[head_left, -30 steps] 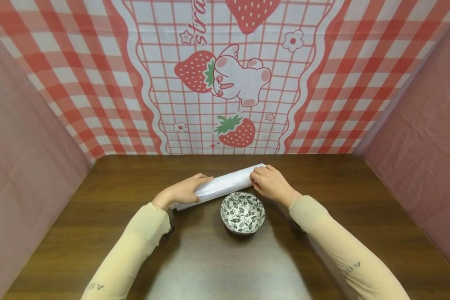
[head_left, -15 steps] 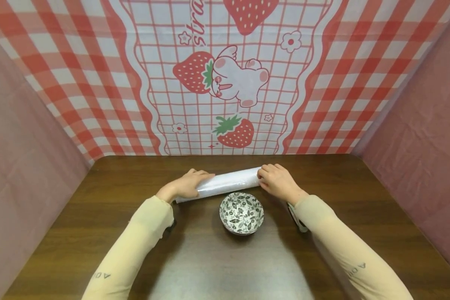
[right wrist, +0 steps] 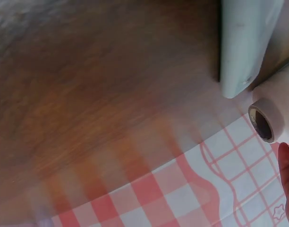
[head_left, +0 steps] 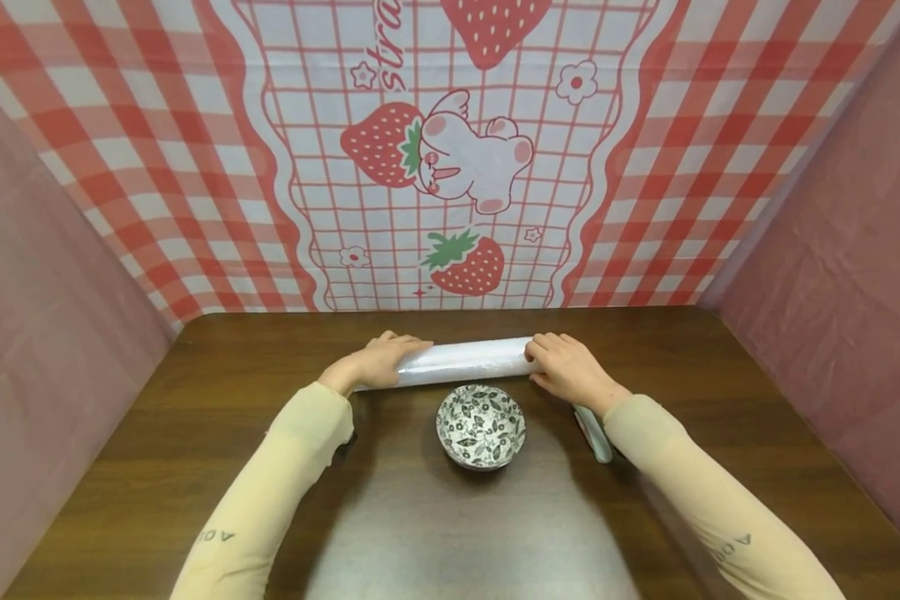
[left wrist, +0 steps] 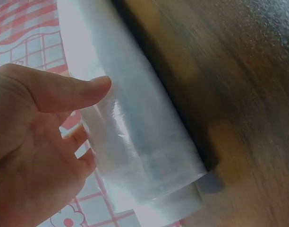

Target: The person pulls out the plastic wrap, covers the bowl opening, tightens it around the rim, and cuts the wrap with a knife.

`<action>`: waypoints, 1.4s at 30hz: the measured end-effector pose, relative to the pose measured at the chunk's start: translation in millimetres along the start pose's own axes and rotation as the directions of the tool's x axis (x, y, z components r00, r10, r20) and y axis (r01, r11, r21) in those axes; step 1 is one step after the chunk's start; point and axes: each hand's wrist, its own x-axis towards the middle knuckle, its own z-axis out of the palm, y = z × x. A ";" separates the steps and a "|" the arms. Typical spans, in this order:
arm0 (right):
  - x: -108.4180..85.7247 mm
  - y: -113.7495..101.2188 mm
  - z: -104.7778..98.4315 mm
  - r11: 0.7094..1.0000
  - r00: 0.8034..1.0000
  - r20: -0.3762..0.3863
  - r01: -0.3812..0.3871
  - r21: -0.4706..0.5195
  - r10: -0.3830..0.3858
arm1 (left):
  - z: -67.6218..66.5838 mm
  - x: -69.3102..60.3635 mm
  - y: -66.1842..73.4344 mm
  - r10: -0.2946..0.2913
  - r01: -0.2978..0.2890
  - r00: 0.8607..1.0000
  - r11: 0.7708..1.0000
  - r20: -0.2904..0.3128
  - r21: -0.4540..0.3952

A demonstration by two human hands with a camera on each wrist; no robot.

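Observation:
A roll of clear plastic film [head_left: 472,360] lies nearly level across the table behind a patterned bowl [head_left: 482,427]. My left hand [head_left: 375,362] grips its left part; in the left wrist view the thumb of this hand [left wrist: 40,123] presses on the film [left wrist: 135,127], fingers behind it. My right hand [head_left: 570,367] has its fingers curled over the right end. The right wrist view catches the roll's hollow end [right wrist: 272,118] and part of the right hand [right wrist: 288,177] at the frame's edge. The bowl's visible inside holds nothing.
A pale long object [head_left: 594,435] shows by the right wrist, and large at the top of the right wrist view [right wrist: 243,47]. Behind the brown table [head_left: 457,533] hangs a red and white strawberry cloth [head_left: 465,167]; pink cloths flank both sides.
The roll has turned from a slant to nearly level, its left end moving back and its right end slightly forward and right. Both hands moved with it. More of the pale object shows.

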 end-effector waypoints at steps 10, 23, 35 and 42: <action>-6.3 1.1 3.1 0.998 0.998 -0.024 0.063 -0.018 -0.063 | -2.5 4.6 -1.1 -0.041 0.041 0.999 0.999 0.014 -0.015; -6.6 0.4 5.4 0.991 0.990 -0.083 0.111 -0.072 -0.116 | 6.8 7.1 -3.4 -0.067 0.066 0.997 0.997 -0.028 -0.041; -1.0 0.5 -7.2 0.986 0.988 -0.061 0.137 -0.100 -0.144 | 12.5 10.8 -1.2 -0.065 0.064 0.991 0.998 -0.116 -0.013; 6.6 2.7 -22.0 0.992 0.992 -0.082 0.092 -0.081 -0.099 | 14.7 11.3 0.2 -0.074 0.072 0.988 0.997 -0.136 -0.015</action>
